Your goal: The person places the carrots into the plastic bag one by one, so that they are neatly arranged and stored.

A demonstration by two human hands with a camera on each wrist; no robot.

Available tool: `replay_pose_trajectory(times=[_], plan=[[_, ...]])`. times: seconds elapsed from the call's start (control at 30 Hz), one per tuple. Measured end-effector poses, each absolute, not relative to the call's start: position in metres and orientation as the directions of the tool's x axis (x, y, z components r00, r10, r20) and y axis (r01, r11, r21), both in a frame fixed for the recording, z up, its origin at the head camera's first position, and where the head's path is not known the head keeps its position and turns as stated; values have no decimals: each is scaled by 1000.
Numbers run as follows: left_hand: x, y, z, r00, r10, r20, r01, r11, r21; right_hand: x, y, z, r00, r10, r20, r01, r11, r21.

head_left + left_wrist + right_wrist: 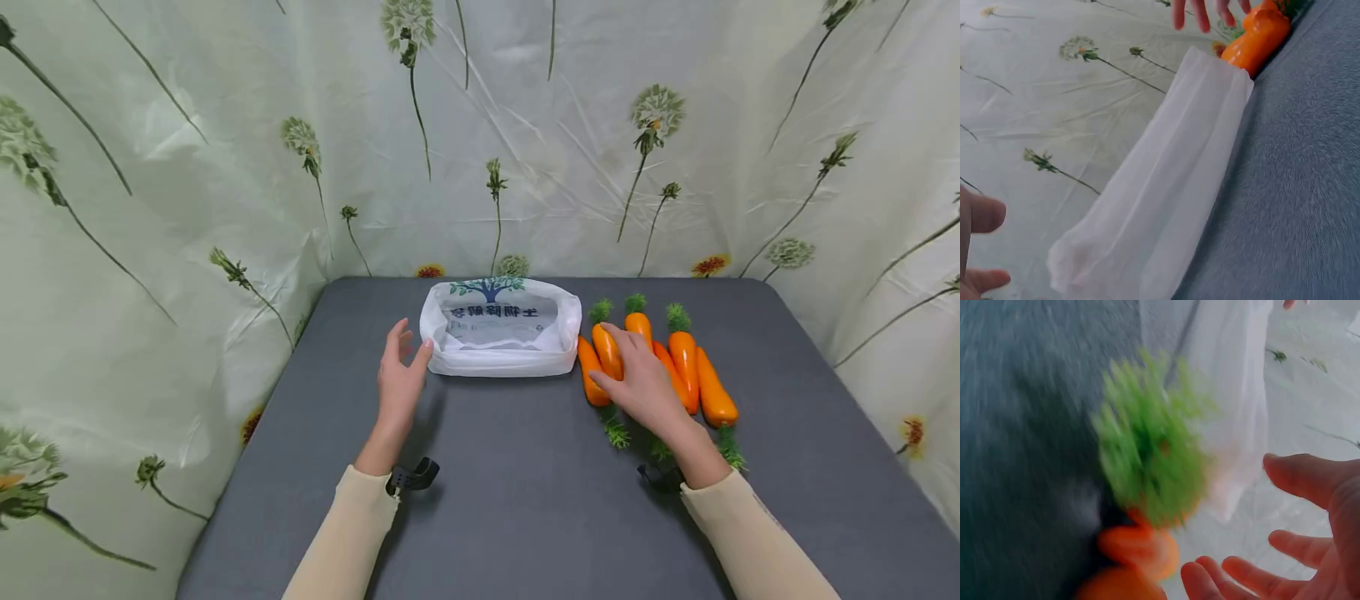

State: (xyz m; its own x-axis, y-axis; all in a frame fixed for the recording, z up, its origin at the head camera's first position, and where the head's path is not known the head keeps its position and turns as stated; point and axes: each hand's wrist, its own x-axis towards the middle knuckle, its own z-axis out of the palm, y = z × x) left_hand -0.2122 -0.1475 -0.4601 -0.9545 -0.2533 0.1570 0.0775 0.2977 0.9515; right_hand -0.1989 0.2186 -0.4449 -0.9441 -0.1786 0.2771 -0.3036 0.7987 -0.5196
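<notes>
A white plastic bag with a tree print stands open at the back middle of the grey table. Right of it lie several orange toy carrots with green tops. My left hand is open beside the bag's left edge, thumb at its rim. My right hand is spread flat over the left carrots and grips none. The left wrist view shows the bag, the carrots and the left hand's fingers. In the right wrist view a blurred green carrot top sits before open fingers.
A pale curtain printed with dandelions walls the table on the left, back and right. Black wrist straps show at both cuffs. Bare grey tabletop stretches in front of the bag and the carrots.
</notes>
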Motion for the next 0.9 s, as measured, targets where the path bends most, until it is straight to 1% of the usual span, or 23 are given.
replay_pose_trajectory(times=[0.17,0.33,0.43,0.63,0.9], plan=[[-229,-138,-470,-945,-311,100,24,240,970,-206,210,-456,-958,-171,231,-269,819,-508],[-231,-132,-476,-942,-326,82,10,217,976,-206,203,-465,-954,-163,253,-268,843,-467],[-231,-130,-477,-941,-330,80,12,203,979,-205,200,-466,-958,-141,249,-245,856,-456],[-231,-130,-480,-934,-351,66,9,162,987,-204,196,-465,-978,-107,179,-181,858,-480],[-233,-132,-484,-933,-354,61,19,121,992,-205,194,-469,-992,-98,85,-128,847,-516]])
